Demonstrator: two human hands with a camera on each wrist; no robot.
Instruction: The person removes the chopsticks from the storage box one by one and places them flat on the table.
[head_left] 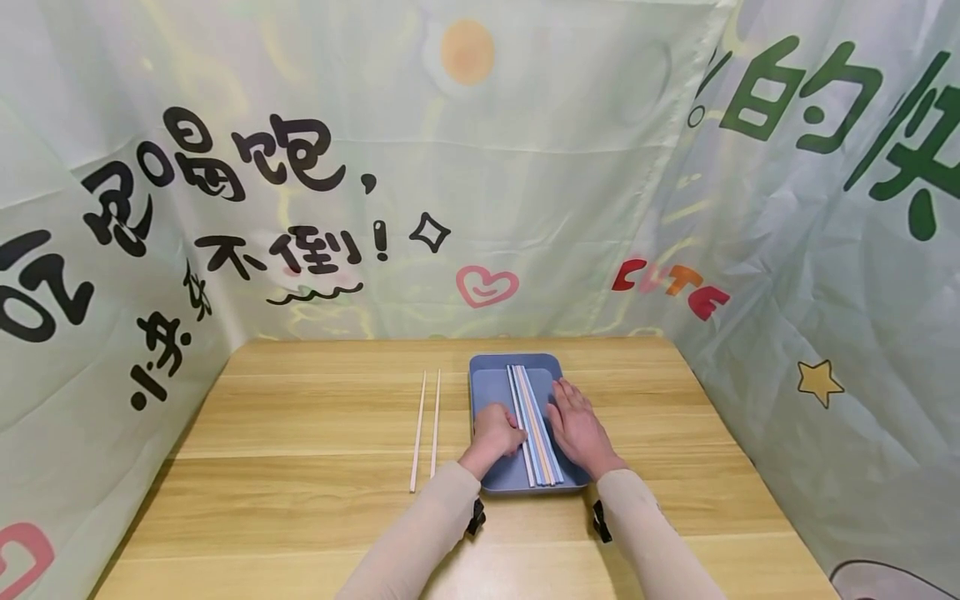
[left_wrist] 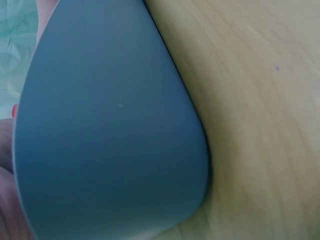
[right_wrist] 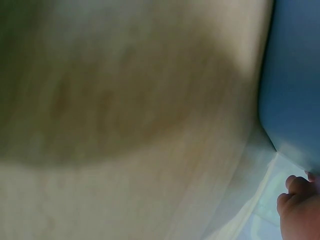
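Observation:
A blue-grey rectangular tray (head_left: 480, 375) holds a bundle of long pastel chopsticks (head_left: 536, 417), lying lengthwise in blue, white and pinkish tones. My left hand (head_left: 497, 432) reaches over the tray's left rim, fingers curled, with thumb and fingertips pinching at the leftmost chopstick. On the other side, my right hand (head_left: 579, 425) lies over the right rim with its fingers straight, alongside the bundle. The left wrist view is mostly filled by the tray's outer wall (left_wrist: 110, 115). In the right wrist view, part of a hand (right_wrist: 302, 207) shows at the lower right corner.
Two pale pink chopsticks (head_left: 416, 433) lie side by side on the wooden table (head_left: 300, 433), left of the tray. Printed cloth walls (head_left: 555, 200) close off the back and both sides of the table.

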